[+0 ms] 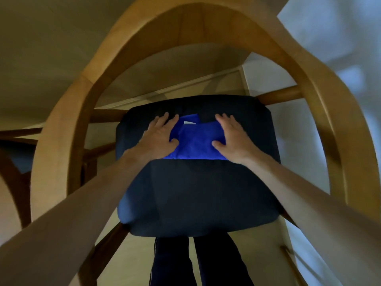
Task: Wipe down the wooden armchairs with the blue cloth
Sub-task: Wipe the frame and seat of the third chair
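A blue cloth [196, 141], folded, lies on the dark navy seat cushion [195, 193] of a wooden armchair [107, 58]. The chair's curved light-wood arm and back rail arches around the seat. My left hand [158, 135] lies flat on the cloth's left edge with fingers spread and the thumb on the cloth. My right hand [233, 137] lies flat on its right edge in the same way. A small white tag shows near the cloth's far edge.
Part of a second wooden armchair [12, 172] shows at the far left. My dark trouser legs [198, 263] stand just below the seat's near edge. A pale wall [329, 48] rises on the right, with beige floor around the chair.
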Tool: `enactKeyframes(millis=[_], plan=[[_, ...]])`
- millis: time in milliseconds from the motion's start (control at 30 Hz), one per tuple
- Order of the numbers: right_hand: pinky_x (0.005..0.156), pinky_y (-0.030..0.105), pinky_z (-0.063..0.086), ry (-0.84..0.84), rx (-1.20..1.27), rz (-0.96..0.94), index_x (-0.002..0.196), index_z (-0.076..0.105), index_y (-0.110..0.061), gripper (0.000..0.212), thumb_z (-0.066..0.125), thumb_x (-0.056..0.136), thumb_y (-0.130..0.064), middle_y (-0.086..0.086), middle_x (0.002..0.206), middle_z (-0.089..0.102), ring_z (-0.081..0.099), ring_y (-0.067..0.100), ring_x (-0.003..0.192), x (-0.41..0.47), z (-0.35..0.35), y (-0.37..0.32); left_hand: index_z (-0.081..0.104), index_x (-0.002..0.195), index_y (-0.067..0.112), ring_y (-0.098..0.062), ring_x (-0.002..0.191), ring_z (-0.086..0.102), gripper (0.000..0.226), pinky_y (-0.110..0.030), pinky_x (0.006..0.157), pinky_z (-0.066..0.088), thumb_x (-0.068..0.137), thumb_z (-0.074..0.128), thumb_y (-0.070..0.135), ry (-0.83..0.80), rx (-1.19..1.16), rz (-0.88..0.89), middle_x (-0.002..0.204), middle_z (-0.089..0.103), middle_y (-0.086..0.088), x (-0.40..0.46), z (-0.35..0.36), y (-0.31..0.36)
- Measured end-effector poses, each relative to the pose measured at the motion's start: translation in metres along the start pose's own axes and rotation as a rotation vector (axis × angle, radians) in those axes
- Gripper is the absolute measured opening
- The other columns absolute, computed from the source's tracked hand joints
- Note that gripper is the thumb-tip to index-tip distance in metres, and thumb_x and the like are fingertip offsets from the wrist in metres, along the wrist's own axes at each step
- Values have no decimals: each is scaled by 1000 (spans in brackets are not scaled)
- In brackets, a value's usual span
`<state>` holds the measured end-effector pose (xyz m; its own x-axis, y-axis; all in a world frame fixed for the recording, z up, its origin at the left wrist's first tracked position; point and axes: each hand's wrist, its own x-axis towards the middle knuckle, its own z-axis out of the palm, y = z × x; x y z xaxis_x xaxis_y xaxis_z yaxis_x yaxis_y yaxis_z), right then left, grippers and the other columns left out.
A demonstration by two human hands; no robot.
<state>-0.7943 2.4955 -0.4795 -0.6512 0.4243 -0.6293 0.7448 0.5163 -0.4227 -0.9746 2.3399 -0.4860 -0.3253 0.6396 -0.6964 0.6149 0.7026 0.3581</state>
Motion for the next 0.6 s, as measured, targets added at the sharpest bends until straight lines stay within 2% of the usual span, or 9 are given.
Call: enactKeyframes(millis=[100,167,200,267,333,400,467,533,600], plan=[[121,46,9,-55,-98,-53,156,12,-23,76,56,97,-37,8,165,-3,-6,24,151,-4,17,-5,16,154,21,-27,140,27,84,-50,110,33,86,63,33,88,11,103,154,28,-4,-13,10,-1],[123,46,9,-35,-208,-122,155,17,-19,71,53,98,-38,10,164,2,-2,24,151,-11,23,-4,19,153,18,-24,131,36,87,-47,106,39,83,68,31,150,15,139,145,35,-3,-25,19,1],[123,46,12,-25,-249,-166,153,23,-17,69,55,96,-38,10,163,12,6,24,151,-13,23,-3,18,153,18,-23,128,36,91,-45,105,40,80,71,31,145,9,120,142,35,-4,-29,22,2],[120,42,24,-7,-314,-253,143,35,-17,66,66,89,-38,8,149,40,36,23,141,-16,22,-5,20,151,17,-25,126,39,95,-44,104,42,76,76,34,88,76,71,139,36,-5,-33,27,4],[107,38,40,-25,-374,-311,141,31,-19,82,78,77,-40,4,134,50,53,21,121,-17,24,-10,29,144,17,-27,121,44,88,-46,102,43,74,77,41,30,278,69,133,41,-6,-35,31,8],[95,38,47,-55,-419,-330,152,13,-21,111,81,68,-48,5,135,44,54,21,114,-17,29,-16,40,136,18,-26,118,44,76,-45,101,40,74,74,46,51,440,114,129,43,-5,-39,35,11],[95,40,45,-52,-464,-349,154,5,-27,120,78,65,-60,5,135,39,49,23,114,-18,38,-23,49,129,20,-25,119,38,68,-43,101,35,73,73,49,135,507,178,131,37,-5,-42,38,11],[100,41,40,-29,-485,-426,150,22,-24,105,73,67,-64,4,136,40,45,25,118,-20,48,-28,48,131,23,-26,124,35,68,-43,103,36,73,74,47,153,448,193,138,32,-5,-46,40,7],[102,38,40,-49,-376,-478,138,40,-20,84,74,72,-58,1,138,42,45,21,121,-21,55,-32,41,134,25,-24,120,43,71,-42,97,45,74,77,40,86,302,163,133,38,-3,-49,41,1]])
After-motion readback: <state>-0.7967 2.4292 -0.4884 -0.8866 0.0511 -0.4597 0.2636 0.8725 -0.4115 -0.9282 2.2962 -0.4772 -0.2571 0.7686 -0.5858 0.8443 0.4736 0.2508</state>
